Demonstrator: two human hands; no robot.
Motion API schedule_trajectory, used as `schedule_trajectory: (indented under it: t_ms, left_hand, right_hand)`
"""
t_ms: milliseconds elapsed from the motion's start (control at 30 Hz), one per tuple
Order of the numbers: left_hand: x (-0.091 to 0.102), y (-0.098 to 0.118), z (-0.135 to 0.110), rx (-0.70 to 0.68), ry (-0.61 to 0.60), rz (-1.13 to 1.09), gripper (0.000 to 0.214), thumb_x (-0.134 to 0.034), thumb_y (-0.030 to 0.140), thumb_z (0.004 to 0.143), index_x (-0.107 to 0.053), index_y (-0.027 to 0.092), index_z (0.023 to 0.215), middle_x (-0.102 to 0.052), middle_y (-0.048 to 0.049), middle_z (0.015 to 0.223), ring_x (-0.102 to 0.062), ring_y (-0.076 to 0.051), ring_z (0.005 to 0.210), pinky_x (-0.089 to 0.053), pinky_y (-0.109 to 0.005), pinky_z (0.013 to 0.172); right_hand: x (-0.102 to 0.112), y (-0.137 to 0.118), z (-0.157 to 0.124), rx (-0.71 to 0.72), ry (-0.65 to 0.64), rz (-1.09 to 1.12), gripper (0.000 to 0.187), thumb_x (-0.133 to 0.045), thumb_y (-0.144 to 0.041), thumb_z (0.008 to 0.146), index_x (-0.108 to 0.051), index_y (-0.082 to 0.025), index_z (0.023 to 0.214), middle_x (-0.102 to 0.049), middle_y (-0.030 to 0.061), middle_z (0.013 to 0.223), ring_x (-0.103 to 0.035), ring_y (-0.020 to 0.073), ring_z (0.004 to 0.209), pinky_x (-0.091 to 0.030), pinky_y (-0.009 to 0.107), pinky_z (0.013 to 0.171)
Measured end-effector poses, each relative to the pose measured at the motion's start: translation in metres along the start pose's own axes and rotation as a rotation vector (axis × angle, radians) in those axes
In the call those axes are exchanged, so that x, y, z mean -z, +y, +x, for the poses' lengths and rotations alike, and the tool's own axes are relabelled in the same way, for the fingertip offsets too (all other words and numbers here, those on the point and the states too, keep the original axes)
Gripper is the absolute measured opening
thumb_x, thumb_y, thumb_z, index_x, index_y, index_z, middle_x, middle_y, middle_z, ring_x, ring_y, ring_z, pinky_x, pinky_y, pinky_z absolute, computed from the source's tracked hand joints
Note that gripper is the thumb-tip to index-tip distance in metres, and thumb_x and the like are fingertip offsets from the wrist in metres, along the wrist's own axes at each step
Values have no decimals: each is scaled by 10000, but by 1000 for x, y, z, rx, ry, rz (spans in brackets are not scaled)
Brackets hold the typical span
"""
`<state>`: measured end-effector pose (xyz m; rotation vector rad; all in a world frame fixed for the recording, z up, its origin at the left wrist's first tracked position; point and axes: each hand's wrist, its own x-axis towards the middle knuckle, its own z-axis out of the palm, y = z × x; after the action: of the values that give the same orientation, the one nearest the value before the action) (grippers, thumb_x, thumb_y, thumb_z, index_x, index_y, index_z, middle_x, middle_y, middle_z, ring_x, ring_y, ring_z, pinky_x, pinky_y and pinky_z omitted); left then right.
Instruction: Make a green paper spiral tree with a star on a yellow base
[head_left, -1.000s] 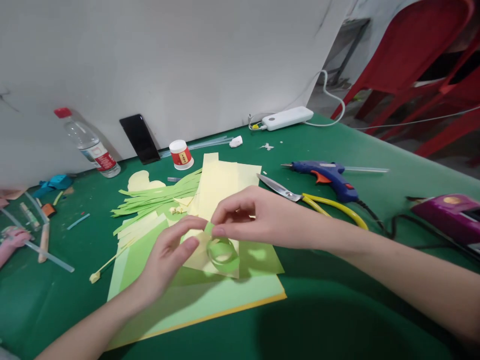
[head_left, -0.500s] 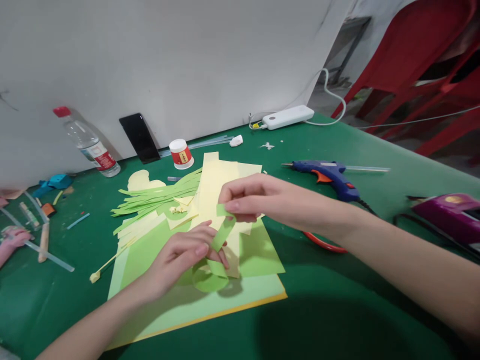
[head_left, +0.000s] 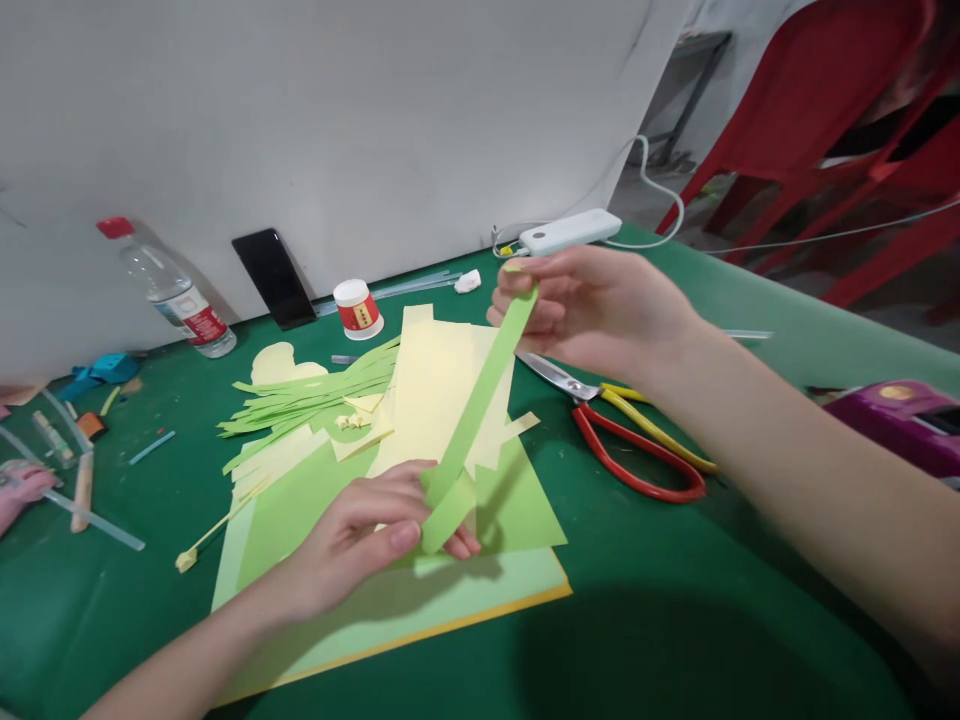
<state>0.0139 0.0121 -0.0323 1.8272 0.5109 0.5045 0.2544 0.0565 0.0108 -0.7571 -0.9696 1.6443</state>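
Note:
A light green paper strip (head_left: 484,395) stretches slantwise between my two hands. Its upper end is pinched between the thumb and fingers of my right hand (head_left: 592,305), which is raised over the table. The lower part curls back in a loop across the fingers of my left hand (head_left: 367,530), with the thumb at its edge. Beneath lie green sheets (head_left: 525,510) and cream paper pieces (head_left: 431,370). Left of these spreads a bunch of thin green fringed strips (head_left: 315,400). Red-and-yellow-handled scissors (head_left: 589,390) lie under my right forearm.
Along the wall stand a plastic bottle (head_left: 187,305), a black phone (head_left: 274,280), a red-and-white cup (head_left: 358,310) and a white power strip (head_left: 570,232). A purple object (head_left: 900,420) sits at right. Glue sticks (head_left: 97,520) and scraps lie at left; a red chair (head_left: 810,100) stands beyond.
My right hand has risen to the right, pulling the curled green strip out straighter. The scissors are now uncovered, and the blue glue gun is hidden behind my right hand and arm.

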Motion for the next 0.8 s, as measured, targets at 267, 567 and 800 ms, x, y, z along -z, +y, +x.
schedule_trajectory:
  t_ms: [267, 567, 800]
  left_hand:
    - [-5, 1, 1, 13, -71, -10, 312, -422, 357, 904, -713, 244, 901, -728, -44, 897, -625, -204, 869, -372, -406, 952]
    - [-9, 3, 2, -6, -150, 26, 387, -400, 406, 902, -727, 206, 854, -738, -86, 839, -649, -197, 772, -376, -407, 938]
    - [-8, 3, 2, -29, -251, 37, 312, -432, 314, 886, -719, 199, 843, -735, -100, 842, -638, -225, 831, -411, -419, 909]
  right_hand:
    - [10, -26, -8, 161, 156, -48, 428, -130, -205, 930, -385, -162, 589, -197, -59, 490, -235, 35, 459, -220, 215, 461]
    - [31, -43, -8, 295, 308, -53, 524, -56, -213, 899, -322, -68, 471, -235, -78, 414, -204, -20, 451, -189, 236, 439]
    - [40, -44, 0, 278, 404, -26, 555, -71, -179, 902, -375, -101, 444, -236, -68, 389, -217, -11, 417, -195, 280, 444]
